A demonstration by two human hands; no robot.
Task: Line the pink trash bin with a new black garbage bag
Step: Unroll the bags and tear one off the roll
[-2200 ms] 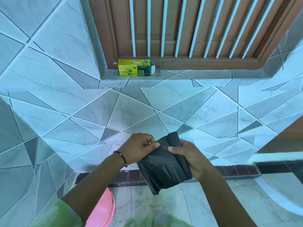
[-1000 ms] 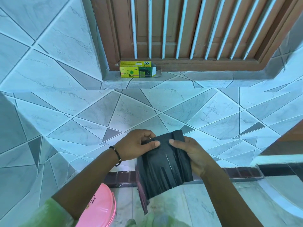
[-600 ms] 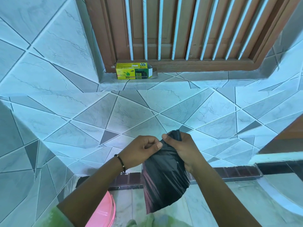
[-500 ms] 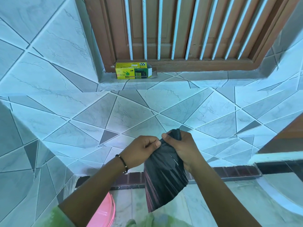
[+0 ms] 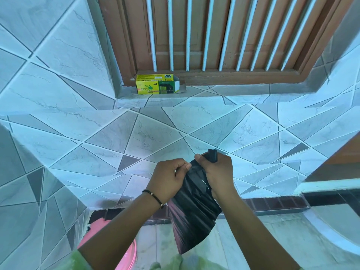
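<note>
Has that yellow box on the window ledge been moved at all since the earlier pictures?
No. The yellow box sits in the same spot on the ledge, against the left corner of the wooden frame.

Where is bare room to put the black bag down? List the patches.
Free: the tiled window ledge right of the yellow-green cardboard box, and the pale floor right of the hanging black plastic garbage bag. Crowded: the lower left, where the pink plastic bin sits against the wall.

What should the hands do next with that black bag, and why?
Probably pull the two hands apart to spread the bag's top edge open. The black bag hangs bunched and folded, with the left hand pinching one side and the right hand gripping its top, and the pink bin waits below to the left.
</note>
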